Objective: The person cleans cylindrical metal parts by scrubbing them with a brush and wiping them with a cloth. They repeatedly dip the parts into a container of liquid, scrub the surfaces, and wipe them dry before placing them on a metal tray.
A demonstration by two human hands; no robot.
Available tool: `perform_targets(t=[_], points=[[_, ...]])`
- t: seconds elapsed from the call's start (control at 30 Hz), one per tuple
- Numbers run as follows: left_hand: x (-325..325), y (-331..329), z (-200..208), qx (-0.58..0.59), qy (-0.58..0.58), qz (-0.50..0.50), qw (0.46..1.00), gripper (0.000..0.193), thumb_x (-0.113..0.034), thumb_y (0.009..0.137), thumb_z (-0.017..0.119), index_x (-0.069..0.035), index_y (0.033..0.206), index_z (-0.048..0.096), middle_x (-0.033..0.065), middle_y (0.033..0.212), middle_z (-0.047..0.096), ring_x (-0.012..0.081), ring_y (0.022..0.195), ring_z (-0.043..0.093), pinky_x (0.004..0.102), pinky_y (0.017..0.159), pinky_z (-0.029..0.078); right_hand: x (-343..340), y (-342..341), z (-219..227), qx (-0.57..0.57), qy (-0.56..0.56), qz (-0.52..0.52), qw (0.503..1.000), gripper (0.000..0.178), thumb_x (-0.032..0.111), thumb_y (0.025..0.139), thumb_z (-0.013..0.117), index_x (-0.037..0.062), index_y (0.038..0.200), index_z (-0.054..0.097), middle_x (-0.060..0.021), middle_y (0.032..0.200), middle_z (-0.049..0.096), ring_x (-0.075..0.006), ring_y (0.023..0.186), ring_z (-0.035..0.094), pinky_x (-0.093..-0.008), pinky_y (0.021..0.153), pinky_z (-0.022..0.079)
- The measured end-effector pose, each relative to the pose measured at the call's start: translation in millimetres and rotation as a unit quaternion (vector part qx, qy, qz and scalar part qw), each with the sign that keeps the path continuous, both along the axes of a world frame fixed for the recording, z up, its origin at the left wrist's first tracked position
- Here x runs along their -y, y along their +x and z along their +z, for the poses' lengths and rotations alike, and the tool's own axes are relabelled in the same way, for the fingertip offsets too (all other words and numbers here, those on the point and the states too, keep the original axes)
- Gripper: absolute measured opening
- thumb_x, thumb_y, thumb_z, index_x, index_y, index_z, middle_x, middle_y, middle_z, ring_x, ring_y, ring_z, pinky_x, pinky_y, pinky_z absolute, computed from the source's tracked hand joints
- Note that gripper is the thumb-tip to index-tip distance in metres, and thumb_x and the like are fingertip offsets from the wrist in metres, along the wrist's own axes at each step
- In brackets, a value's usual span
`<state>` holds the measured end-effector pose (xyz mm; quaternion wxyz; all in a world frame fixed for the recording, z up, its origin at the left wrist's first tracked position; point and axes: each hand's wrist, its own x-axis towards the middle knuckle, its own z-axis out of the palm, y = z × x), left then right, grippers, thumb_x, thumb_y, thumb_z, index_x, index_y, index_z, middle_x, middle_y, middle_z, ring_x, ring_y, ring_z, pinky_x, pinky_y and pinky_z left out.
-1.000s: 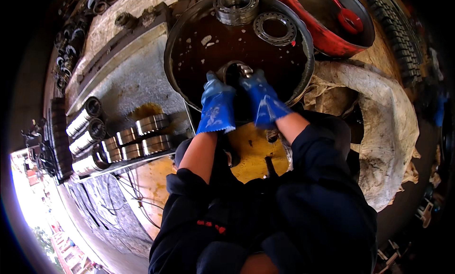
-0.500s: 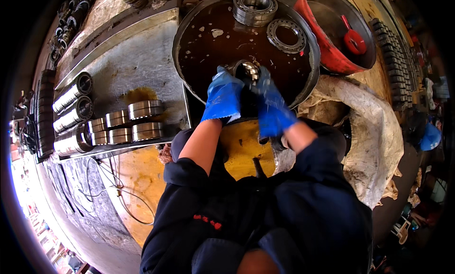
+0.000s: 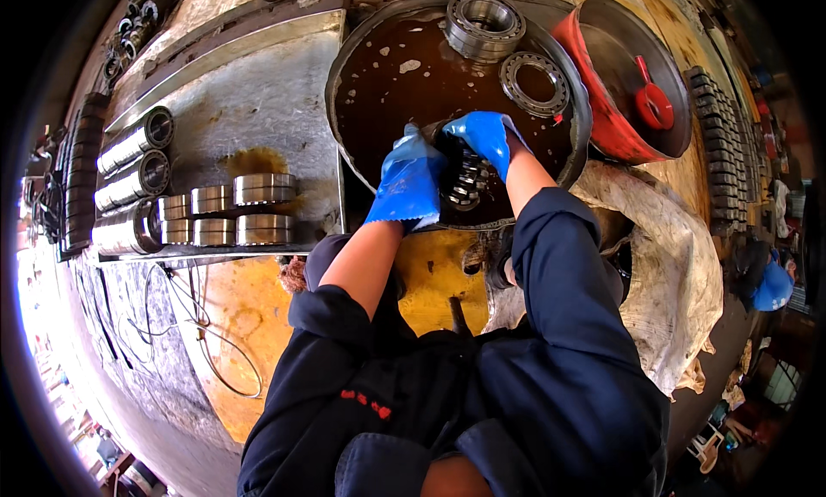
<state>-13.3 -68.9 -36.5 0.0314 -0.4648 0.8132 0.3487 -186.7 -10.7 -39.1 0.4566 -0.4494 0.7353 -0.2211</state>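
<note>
Both my hands wear blue gloves and hold a roller bearing [image 3: 462, 177] on edge over the near side of a round metal basin [image 3: 361, 58] filled with dark brown oily liquid. My left hand [image 3: 407, 180] grips the bearing's left side. My right hand [image 3: 486, 135] wraps over its top and right side. The bearing's rollers show between the gloves. Two more bearings lie in the basin: a thick one [image 3: 483, 24] at the far rim and a flat ring-shaped one [image 3: 534, 82] to the right.
A metal tray [image 3: 258, 92] on the left holds several steel rings and cylinders [image 3: 215, 215]. A red basin with a red scoop [image 3: 647, 97] stands at the right, beside a dirty cloth sack [image 3: 662, 265]. A yellow drum [image 3: 430, 282] is below the basin.
The view has drawn closer to the basin. My hands have lifted and turned the bearing so its rollers face me, with my right hand now over its top.
</note>
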Motion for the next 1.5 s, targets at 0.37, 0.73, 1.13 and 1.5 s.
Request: perform_targets(t=[0.37,0.73,1.13,1.5], points=[[-14.7,11.3,35.9,0.019,-0.081,-0.087,0.993,0.054,-0.019,0.078,0.069,-0.003,0.128,0.056,0.028,0.123,0.062,0.0429,0.116,0.061,0.0427,0.098,0.052,-79.9,66.9,-58.1,-0.219,0.02,-0.282,0.934,0.079,0.042,0.077,0.075,0.0021,0.14,0.05,-0.0269,0.138,0.055,-0.036,0.128,0.055,-0.0422,0.103,0.049],[-3.6,1.5,11.7,-0.007,0.028,0.022,0.999,0.055,-0.025,0.084,0.067,-0.002,0.132,0.053,0.0276,0.126,0.061,0.0416,0.12,0.059,0.0434,0.101,0.05,4.3,0.5,-18.2,0.053,0.034,-0.031,0.998,0.048,0.034,0.084,0.066,0.0043,0.122,0.066,-0.0179,0.112,0.071,-0.0309,0.103,0.069,-0.0377,0.089,0.052],[-3.0,6.7,-16.1,0.054,-0.114,-0.125,0.984,0.046,-0.019,0.086,0.065,0.002,0.126,0.057,0.0275,0.122,0.063,0.0407,0.116,0.062,0.0428,0.098,0.051,-59.7,58.2,-6.9,-0.187,0.041,-0.23,0.954,0.083,0.042,0.073,0.078,0.0014,0.139,0.049,-0.0254,0.131,0.06,-0.0424,0.119,0.06,-0.0461,0.102,0.049],[-5.9,6.5,-16.2,-0.003,-0.098,-0.07,0.993,0.042,-0.018,0.087,0.061,0.001,0.123,0.057,0.0277,0.12,0.064,0.0426,0.115,0.062,0.0443,0.097,0.052,-11.6,24.3,-39.8,-0.075,0.0,-0.161,0.984,0.05,0.031,0.086,0.066,0.0038,0.127,0.061,-0.0189,0.12,0.066,-0.0319,0.106,0.066,-0.0401,0.09,0.053]])
